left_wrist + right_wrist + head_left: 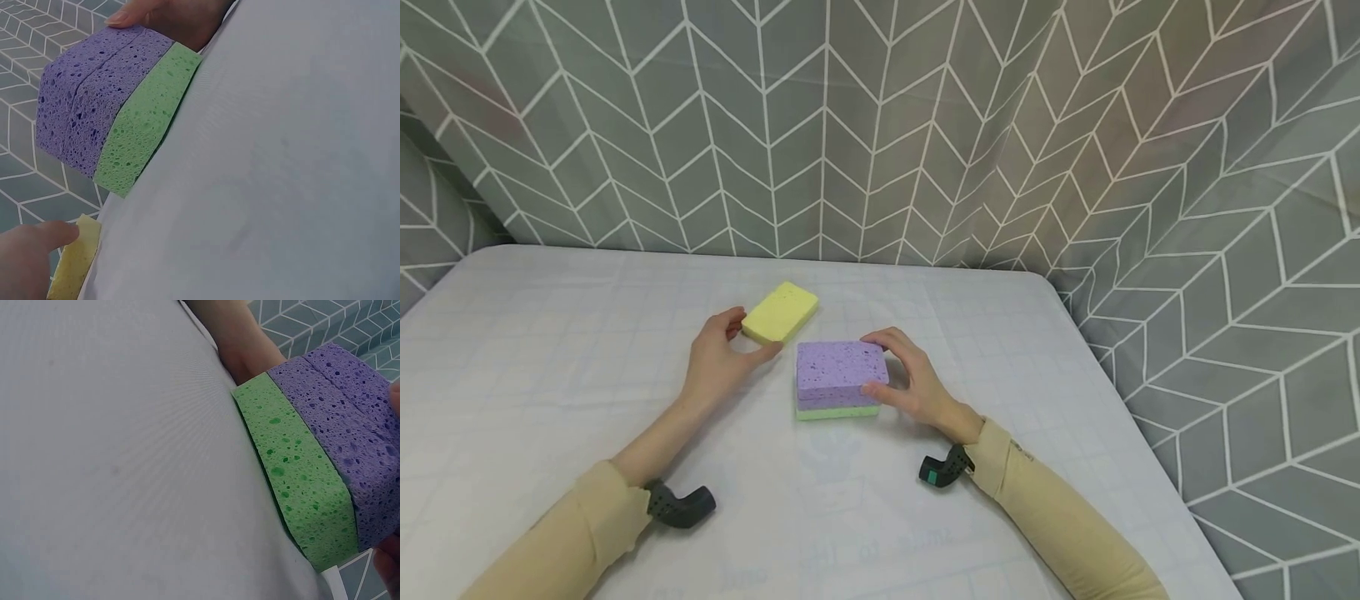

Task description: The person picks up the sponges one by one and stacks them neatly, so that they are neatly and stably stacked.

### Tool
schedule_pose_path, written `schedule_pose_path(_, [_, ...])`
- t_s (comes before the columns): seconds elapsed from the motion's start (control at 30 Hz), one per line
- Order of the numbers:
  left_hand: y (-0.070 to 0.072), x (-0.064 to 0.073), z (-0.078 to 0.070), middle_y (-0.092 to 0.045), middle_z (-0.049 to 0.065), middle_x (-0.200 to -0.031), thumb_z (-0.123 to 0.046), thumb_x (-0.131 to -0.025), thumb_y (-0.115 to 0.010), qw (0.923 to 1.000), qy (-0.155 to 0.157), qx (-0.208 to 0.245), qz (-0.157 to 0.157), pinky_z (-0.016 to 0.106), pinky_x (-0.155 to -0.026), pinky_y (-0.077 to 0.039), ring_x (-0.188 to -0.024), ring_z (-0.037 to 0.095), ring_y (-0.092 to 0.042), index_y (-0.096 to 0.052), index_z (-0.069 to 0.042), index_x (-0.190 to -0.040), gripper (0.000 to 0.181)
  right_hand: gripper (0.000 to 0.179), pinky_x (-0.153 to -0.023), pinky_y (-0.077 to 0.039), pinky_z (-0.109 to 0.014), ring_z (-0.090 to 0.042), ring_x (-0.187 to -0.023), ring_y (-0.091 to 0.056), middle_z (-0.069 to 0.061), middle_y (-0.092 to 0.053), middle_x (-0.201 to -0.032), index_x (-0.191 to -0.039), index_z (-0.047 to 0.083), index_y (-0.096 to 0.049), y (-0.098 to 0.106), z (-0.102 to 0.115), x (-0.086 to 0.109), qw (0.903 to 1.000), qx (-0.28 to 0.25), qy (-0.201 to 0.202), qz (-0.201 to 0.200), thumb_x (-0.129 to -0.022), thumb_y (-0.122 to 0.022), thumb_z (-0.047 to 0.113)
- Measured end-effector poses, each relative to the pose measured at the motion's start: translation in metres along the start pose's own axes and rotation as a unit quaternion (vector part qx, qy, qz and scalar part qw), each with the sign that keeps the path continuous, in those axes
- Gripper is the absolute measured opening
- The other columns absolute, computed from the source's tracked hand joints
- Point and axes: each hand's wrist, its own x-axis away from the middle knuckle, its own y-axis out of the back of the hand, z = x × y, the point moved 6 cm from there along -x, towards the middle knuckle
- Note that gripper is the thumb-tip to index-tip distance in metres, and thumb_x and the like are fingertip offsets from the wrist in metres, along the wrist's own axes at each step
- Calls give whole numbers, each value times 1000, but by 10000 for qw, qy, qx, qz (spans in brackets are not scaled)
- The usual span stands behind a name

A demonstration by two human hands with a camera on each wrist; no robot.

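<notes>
On the white-covered table lies a yellow sponge, flat and apart from the others. My left hand holds it between the thumb at its near corner and the fingers at its left end; in the left wrist view the thumb presses against the yellow sponge. To its right and nearer me, a purple sponge rests on a green sponge. A line runs along the purple side, and I cannot tell whether it is one sponge or two. My right hand grips the purple sponge at its right end.
The white tablecloth bears faint printed lines and lettering. A grey curtain with a white zigzag pattern hangs behind the table and along its right side. Dark wrist-worn devices sit at both cuffs.
</notes>
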Motion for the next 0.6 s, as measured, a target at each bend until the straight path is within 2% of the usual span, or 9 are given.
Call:
schedule_pose_path(0.1, [-2,-2,-1,-47,26,-144,-32,-83,-81,9999,-30,-97,9,55,-110,-42,-131,41,-47,-37,6,-148,87,65,-107,-41,-36,-25,-115,-54,-16,-59,-124,-132,0,-56,1,0,1,10000,-7,10,-2,-91,-65,50])
schedule_pose_path(0.23, [-4,-5,-2,-49,28,-139,-34,-82,-82,9996,-98,-256,-39,56,-107,-43,-127,42,-49,-39,7,-146,87,56,-107,-41,-36,-30,-114,-54,-22,-59,-123,-129,-6,-55,2,0,1,10000,-78,32,15,-86,-72,24])
schedule_pose_path(0.3, [-5,-5,-2,-49,28,-137,-34,-82,-82,9995,-79,-315,-28,56,-106,-42,-125,41,-49,-39,8,-145,87,55,-107,-41,-36,-32,-114,-54,-23,-59,-122,-128,-7,-55,2,1,1,9999,-95,24,25,-83,-73,17])
schedule_pose_path(0.37, [-5,-4,-3,-49,28,-137,-33,-82,-81,9994,-51,-343,-15,56,-106,-42,-124,41,-49,-40,8,-145,86,55,-107,-41,-35,-31,-114,-54,-22,-59,-122,-129,-6,-55,1,1,1,10000,-74,26,14,-84,-72,20])
schedule_pose_path(0.53, [-4,-3,-2,-48,27,-139,-29,-82,-81,9996,-8,-291,-62,55,-106,-43,-125,41,-49,-41,7,-144,82,64,-108,-41,-36,-24,-115,-54,-14,-60,-124,-132,2,-56,0,1,2,10000,25,24,-15,-91,-64,50])
schedule_pose_path(0.6, [-4,-3,-2,-48,27,-139,-28,-82,-81,9996,-2,-260,-96,54,-106,-43,-125,41,-49,-41,7,-144,82,66,-108,-42,-36,-23,-115,-54,-12,-60,-124,-132,4,-56,0,1,2,10000,16,21,-12,-91,-62,56])
